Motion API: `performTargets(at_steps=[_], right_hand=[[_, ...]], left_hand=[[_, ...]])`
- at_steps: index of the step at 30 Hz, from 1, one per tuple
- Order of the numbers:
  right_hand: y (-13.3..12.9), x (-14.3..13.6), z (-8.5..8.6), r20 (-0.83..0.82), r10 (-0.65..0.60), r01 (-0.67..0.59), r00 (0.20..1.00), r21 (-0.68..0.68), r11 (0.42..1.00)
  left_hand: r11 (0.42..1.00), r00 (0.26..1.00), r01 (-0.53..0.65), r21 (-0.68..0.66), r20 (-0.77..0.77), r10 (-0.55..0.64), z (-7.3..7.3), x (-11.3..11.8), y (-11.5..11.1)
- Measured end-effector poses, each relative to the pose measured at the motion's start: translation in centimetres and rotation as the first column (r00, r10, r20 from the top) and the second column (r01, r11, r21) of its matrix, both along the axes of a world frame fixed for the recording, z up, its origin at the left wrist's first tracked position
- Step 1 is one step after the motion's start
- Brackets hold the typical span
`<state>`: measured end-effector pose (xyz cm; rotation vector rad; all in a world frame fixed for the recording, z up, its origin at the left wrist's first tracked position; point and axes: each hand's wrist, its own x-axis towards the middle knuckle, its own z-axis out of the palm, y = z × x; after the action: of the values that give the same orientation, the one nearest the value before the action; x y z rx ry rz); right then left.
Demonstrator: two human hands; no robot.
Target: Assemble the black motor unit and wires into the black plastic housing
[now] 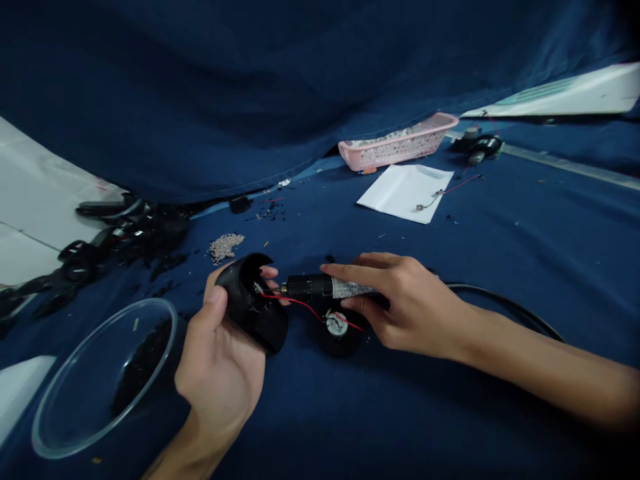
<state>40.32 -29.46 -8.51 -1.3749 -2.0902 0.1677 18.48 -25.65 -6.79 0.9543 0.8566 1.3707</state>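
My left hand (220,353) is closed around a black plastic housing (255,313), curved and open at the side turned to the right. A small circuit part shows inside it, and a red wire (300,302) runs out toward the right. My right hand (400,300) grips an electric screwdriver (313,287) with a pale printed label. Its bit reaches into the housing's opening; the very tip is hard to make out. Just below the screwdriver lies a round silver motor (337,325) on a black part, close to the wire.
A small pile of screws (226,247) lies beyond my left hand. A clear round tub (105,380) holding black bits stands at left, near heaped black parts (130,233). Farther off are a pink basket (395,152), white paper (407,192) and a black assembly (477,147).
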Motion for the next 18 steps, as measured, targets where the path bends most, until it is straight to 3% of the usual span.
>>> performTargets(at_steps=[8,14,18], right_hand=[[-0.2,-0.2,0.2,0.028,0.03,-0.028,0.999,-0.045,0.999],[-0.3,-0.4,0.3,0.048,0.033,-0.031,0.998,-0.037,0.999],[-0.4,-0.6,0.3,0.063,0.037,-0.034,0.997,-0.052,0.998]], left_hand=[[0.994,0.999,0.038,-0.107,-0.009,-0.04,0.3,-0.1,0.5],[0.986,1.0,0.001,0.168,-0.017,0.002,0.0,0.6,1.0],[0.976,0.999,0.011,0.217,-0.035,-0.004,-0.1,0.7,1.2]])
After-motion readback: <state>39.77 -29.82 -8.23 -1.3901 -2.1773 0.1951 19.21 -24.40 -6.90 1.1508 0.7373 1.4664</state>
